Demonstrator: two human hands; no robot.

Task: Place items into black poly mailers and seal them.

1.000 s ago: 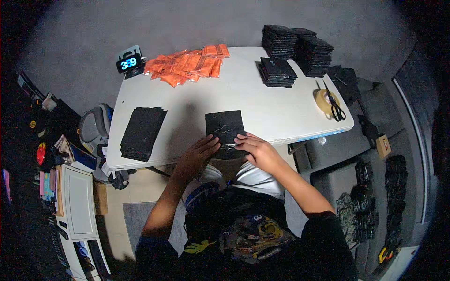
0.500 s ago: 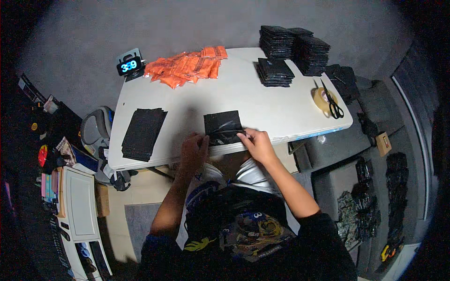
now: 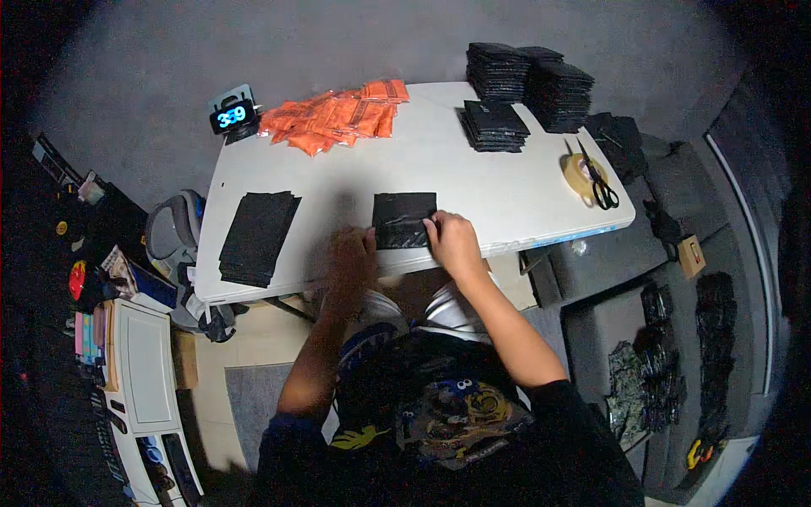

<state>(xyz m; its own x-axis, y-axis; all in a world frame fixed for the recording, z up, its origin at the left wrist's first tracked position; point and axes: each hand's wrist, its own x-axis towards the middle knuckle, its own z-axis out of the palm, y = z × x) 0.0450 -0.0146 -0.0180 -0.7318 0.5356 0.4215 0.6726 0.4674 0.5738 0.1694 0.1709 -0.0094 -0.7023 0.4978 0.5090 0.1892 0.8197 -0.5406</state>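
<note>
While sitting at a smooth white table (image 3: 498,190) before a grey wall (image 3: 338,42), with crinkly orange packets (image 3: 329,118) heaped far left and squared black stacks (image 3: 559,97) far right, pinches the right edge of a creased, glossy black pouch (image 3: 404,221) between thumb and fingers of the right hand (image 3: 457,242). Has it flat by the near edge, right of a black pile (image 3: 258,241). With left hand (image 3: 351,258) curled at its left side in shadow, cannot tell whether gripping.
</note>
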